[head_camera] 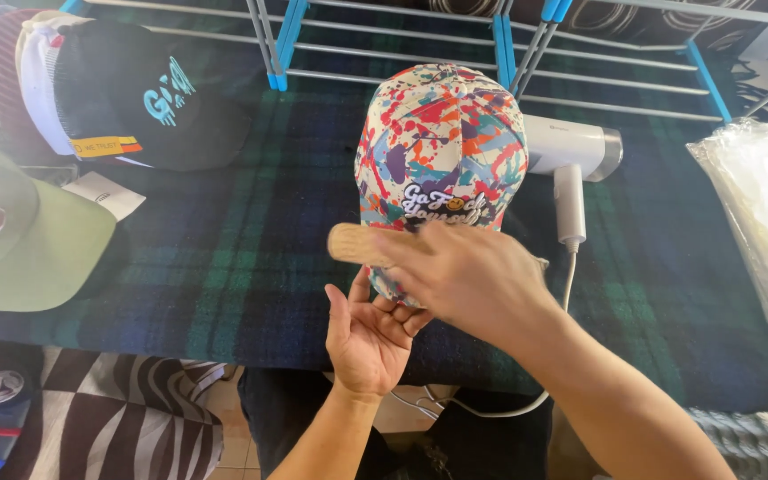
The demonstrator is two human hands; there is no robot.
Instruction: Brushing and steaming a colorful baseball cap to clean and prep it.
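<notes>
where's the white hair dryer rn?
Head view, right of centre: the white hair dryer lies on the plaid blanket, just right of the paint-splatter cap, below the drying rack.

Left hand (368, 342) palm up, fingers spread; right hand (468, 276) crossing above

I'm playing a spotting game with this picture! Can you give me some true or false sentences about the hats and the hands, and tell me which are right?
1. The paint-splatter cap lies on a plaid cloth. True.
2. The right hand holds a pair of scissors. False: it holds a light wooden tool, blurred.
3. A white hair dryer lies just beside the splatter cap. True.
4. The left hand rests on the green-brimmed cap. False: it is under the splatter cap's brim, palm up.
5. The black cap is red all over. False: it is black with pale blue lettering.
</notes>
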